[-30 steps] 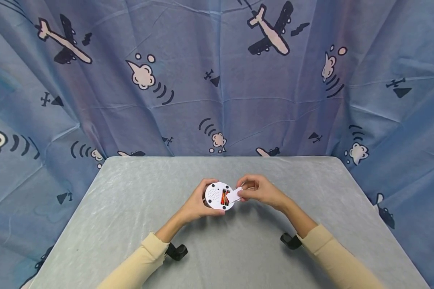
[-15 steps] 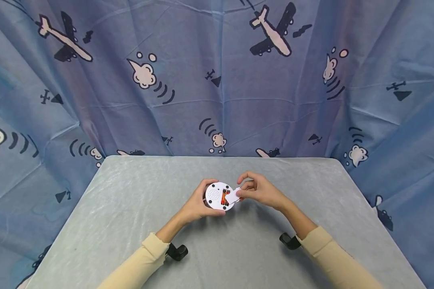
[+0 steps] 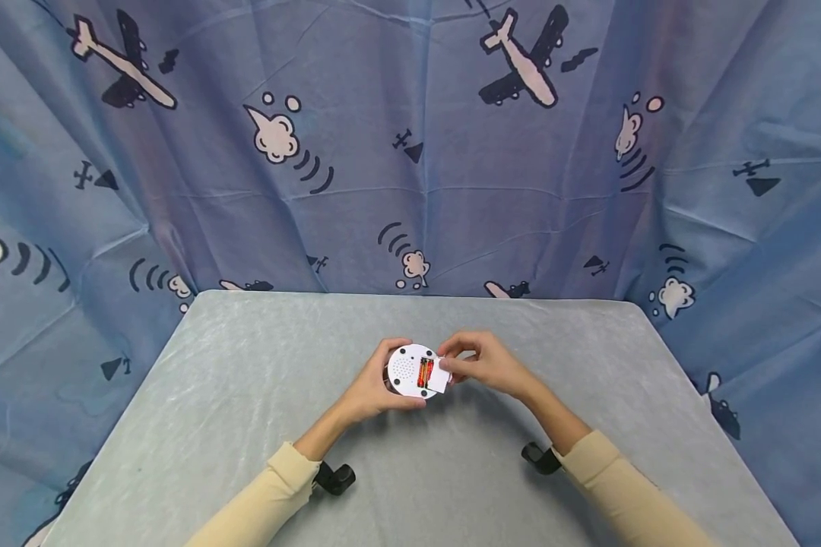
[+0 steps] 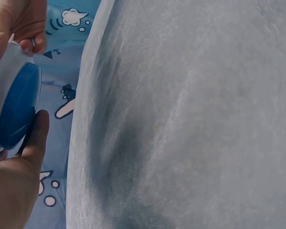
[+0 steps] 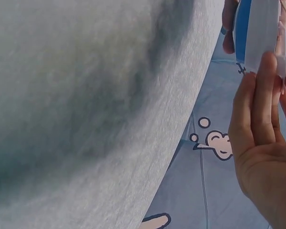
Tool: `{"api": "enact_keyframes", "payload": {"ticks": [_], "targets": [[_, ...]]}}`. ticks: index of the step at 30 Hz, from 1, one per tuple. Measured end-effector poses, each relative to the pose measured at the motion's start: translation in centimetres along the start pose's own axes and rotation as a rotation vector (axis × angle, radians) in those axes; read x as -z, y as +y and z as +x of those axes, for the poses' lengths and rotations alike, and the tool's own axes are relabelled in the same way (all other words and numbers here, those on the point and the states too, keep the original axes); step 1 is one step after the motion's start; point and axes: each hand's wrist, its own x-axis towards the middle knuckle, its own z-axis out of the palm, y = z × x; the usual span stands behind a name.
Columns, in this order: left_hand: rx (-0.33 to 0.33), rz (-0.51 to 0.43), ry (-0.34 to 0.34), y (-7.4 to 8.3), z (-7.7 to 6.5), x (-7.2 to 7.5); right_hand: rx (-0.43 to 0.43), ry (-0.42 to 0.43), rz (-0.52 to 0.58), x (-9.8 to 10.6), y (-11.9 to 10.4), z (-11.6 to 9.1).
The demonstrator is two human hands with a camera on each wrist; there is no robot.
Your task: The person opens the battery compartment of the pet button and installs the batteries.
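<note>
My left hand (image 3: 371, 387) grips a round white device (image 3: 404, 368) by its edge, its underside turned up toward the head view. Dark round feet, a patch of small holes and a battery bay show on that underside. Red-and-black batteries (image 3: 426, 373) lie in the bay. Between thumb and fingers, my right hand (image 3: 484, 363) pinches a white battery cover (image 3: 439, 377), which overlaps the right side of the bay. In the left wrist view the device's other face is a blue disc (image 4: 21, 105). The right wrist view shows right-hand fingers (image 5: 263, 95) against the device's white side.
A grey cloth-covered table (image 3: 267, 342) lies below both hands. Behind it hangs a blue curtain (image 3: 356, 152) printed with planes and clouds. Black wrist cameras (image 3: 335, 479) stick out from both cuffs.
My right hand has moved slightly left with the battery cover, which has turned from slanting across the bay to lying squarer along its right side. The left hand and device stay nearly still.
</note>
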Motion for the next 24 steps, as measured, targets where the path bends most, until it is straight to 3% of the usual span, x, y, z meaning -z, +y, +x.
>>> {"api": "enact_keyframes", "payload": {"ticks": [12, 17, 24], "targets": [[-0.014, 0.019, 0.009, -0.1, -0.2, 0.1, 0.035, 0.119, 0.003, -1.4, 0.1, 1.1], [-0.045, 0.015, 0.028, 0.0, 0.1, -0.3, 0.087, 0.177, -0.059, -1.8, 0.2, 1.3], [-0.038, 0.031, 0.050, 0.0, 0.4, -0.8, 0.111, 0.222, -0.161, -2.0, 0.3, 1.2]]}}
